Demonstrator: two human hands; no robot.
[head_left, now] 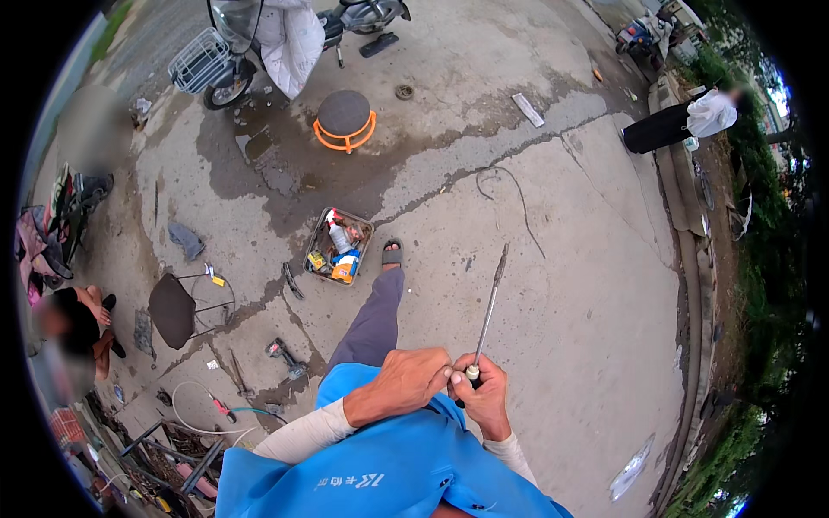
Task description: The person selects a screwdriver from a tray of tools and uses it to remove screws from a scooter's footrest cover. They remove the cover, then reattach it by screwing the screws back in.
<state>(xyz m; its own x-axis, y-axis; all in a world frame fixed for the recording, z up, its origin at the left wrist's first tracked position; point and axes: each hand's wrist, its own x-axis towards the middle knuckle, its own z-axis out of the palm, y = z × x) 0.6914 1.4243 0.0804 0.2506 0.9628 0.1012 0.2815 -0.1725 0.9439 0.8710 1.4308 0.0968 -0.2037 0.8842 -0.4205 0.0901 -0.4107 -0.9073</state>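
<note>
In front of my blue apron (363,453), my right hand (487,399) is closed around the handle of a long screwdriver (490,315). Its thin metal shaft points up and away, with a dark, dirty-looking tip. My left hand (404,380) is closed right beside it, fingertips pinched together and meeting my right thumb near the handle. Whatever those left fingers hold, if anything, is too small or hidden to make out. Light sleeves cover both forearms.
An open tool bin (313,265) with bottles and boxes stands by my sandalled foot (392,253). Nearby are a cordless drill (286,357), a dark stool (173,311) and an orange-framed stool (344,121). A scooter (233,65) is at the back; people are at left and right.
</note>
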